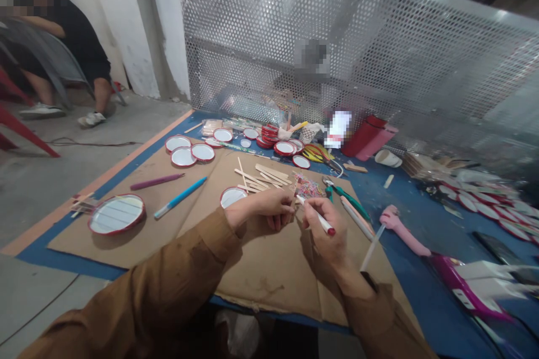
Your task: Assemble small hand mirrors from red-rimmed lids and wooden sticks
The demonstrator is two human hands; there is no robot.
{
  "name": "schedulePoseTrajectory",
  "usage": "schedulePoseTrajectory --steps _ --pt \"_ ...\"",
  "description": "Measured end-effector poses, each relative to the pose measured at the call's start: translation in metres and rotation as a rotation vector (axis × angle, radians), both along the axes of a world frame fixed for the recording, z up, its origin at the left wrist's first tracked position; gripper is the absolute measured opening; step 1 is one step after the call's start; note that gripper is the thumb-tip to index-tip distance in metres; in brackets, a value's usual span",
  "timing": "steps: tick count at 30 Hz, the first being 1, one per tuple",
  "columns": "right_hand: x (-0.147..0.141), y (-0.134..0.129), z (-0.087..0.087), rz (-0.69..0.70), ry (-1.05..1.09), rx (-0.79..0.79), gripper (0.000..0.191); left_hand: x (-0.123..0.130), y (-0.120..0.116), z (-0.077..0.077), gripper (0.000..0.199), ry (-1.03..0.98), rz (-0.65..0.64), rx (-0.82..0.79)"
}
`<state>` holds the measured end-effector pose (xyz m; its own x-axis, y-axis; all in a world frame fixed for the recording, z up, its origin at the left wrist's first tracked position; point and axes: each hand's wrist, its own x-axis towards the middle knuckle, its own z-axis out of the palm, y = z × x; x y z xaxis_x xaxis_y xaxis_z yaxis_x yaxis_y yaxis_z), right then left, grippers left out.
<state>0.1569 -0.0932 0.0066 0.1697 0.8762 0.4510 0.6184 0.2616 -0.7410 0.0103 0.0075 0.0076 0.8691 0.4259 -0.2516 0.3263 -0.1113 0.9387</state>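
Observation:
Pinched in my left hand (278, 209) is a thin wooden craft stick (295, 186), held nearly upright. My right hand (326, 227) grips a white marker with a red end (322, 219); its tip points at the stick, and I cannot tell whether it touches. Just beyond my hands lie loose craft sticks (272, 175) and a pile of small colourful rubber bands (309, 186). Partly behind my left wrist is a round white disc with a red rim (233, 197).
Cardboard (261, 275) covers much of the blue table. Left are a blue marker (180, 197), a purple pen (155, 182) and a disc with sticks (117, 214). Right are green-handled pliers (347, 199), a pink glue gun (404, 230) and a purple power strip (463, 286). Behind stands a perforated metal screen (261, 17).

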Motion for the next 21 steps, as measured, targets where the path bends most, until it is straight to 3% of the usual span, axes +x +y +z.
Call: schedulePoseTrajectory --steps 21 --pt "0.0008 -0.0004 -0.0012 0.007 0.003 -0.006 0.022 0.0 -0.0006 -0.0009 0.017 0.001 0.02 -0.006"
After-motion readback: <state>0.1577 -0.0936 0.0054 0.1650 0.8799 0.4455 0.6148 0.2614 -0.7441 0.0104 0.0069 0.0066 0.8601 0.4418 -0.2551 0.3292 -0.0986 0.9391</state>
